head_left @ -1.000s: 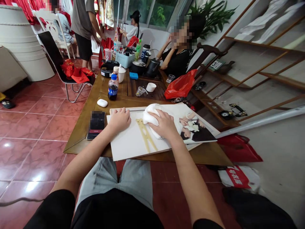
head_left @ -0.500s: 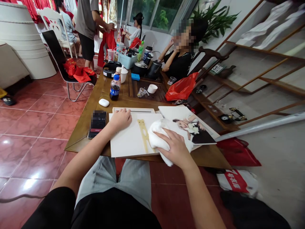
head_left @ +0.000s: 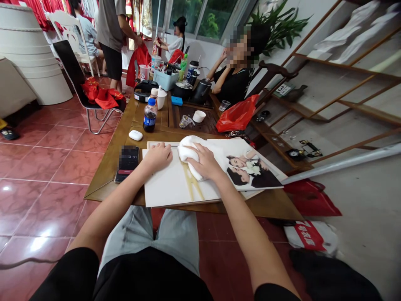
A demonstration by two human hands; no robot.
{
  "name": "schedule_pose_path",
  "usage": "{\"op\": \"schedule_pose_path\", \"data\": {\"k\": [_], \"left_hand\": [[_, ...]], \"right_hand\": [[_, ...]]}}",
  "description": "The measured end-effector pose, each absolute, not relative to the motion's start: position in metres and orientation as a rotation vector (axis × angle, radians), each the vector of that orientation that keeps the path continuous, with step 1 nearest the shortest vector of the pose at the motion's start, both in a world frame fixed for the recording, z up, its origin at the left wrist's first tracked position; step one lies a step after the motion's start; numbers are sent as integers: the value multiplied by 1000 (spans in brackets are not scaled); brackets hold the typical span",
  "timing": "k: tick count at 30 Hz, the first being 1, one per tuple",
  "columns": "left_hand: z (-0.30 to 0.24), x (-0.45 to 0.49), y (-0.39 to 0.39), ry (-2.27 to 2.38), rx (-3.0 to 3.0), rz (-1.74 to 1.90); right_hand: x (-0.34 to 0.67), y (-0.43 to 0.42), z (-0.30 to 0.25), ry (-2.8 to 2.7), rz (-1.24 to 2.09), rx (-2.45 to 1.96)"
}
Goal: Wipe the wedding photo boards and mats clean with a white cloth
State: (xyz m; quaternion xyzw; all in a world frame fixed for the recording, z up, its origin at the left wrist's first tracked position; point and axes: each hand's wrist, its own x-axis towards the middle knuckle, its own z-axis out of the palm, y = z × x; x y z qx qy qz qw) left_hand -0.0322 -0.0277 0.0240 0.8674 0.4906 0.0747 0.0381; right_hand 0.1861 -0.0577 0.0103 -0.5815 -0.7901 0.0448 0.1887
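Grip of my right hand [head_left: 202,161] is wrapped around a bunched white cloth [head_left: 188,147], partly over 2 yellow strips [head_left: 189,187] on the white board [head_left: 166,188]; my left hand [head_left: 159,155] rests there, holding nothing. Wiping seems in hand; another stroke would call for steady pressure.

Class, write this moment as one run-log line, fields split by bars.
left hand: rests on white board | right hand: holds white cloth, partly covering yellow piece | nearby: phone, photo print

glossy red tiled floor [head_left: 40,167] | grey wall [head_left: 369,200] | wooden shelves [head_left: 366,110] | window [head_left: 186,16]
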Motion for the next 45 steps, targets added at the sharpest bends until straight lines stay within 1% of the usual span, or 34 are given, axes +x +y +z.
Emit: {"op": "schedule_pose_path", "data": {"k": [6, 18, 22, 27, 34, 39, 45], "left_hand": [[25, -32, -29, 1514, 2639, 227], [22, -32, -29, 1532, 2651, 247], [22, -32, -28, 1519, 2660, 239], [23, -34, -27, 1492, 2660, 221], [25, -34, -27, 1466, 2663, 196], [24, -35, -25, 1449, 2659, 202], [19, -36, -24, 1464, 2667, 223]], "right_hand": [[183, -70, 16, -2342, 200, -1545], [191, -166, 11, -2516, 169, -1415], [193, -184, 10, -2539, 147, -1405], [182, -170, 16, -2501, 144, -1512], [153, -107, 26, -2444, 91, -1702], [148, -85, 29, -2451, 60, -1680], [153, -98, 31, -2555, 116, -1577]]}}
